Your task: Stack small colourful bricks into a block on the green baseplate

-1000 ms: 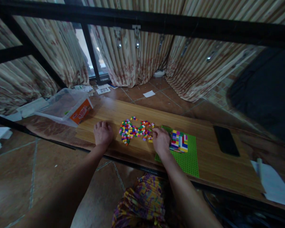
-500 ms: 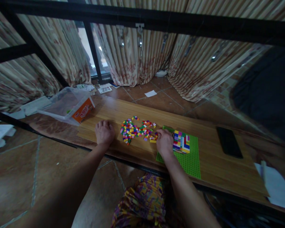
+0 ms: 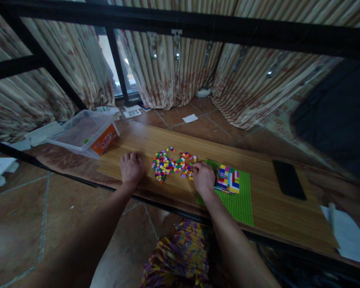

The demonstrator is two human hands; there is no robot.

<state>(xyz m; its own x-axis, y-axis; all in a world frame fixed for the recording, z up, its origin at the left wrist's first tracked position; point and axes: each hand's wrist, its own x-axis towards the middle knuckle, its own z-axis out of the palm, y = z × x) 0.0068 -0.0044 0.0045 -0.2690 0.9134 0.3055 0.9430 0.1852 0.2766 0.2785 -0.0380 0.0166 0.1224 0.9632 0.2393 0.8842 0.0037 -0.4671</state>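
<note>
Loose toy bricks (image 3: 168, 165) in many colours lie spread in a pile on the wooden tabletop (image 3: 259, 212). My right hand (image 3: 204, 176) is at the pile's right edge, thumb and fingers drawn together among the bricks; whatever is between the fingertips is hidden or too small to name. Just right of that hand, a block of joined coloured bricks (image 3: 228, 179) sits on a green baseplate (image 3: 240, 208). Left of the pile, my left hand (image 3: 132, 168) rests on the tabletop with its fingers curled in and no brick visible in it.
A clear plastic box (image 3: 78, 132) with an orange label stands at the table's left end. On the right lies a black phone (image 3: 289, 180), with white paper (image 3: 349, 236) beyond it. A dark metal bar (image 3: 198, 26) crosses above, before striped curtains (image 3: 180, 72).
My right hand has shifted slightly left, away from the brick block and closer to the loose pile, showing more of the block's left side. My left hand has stayed in place.
</note>
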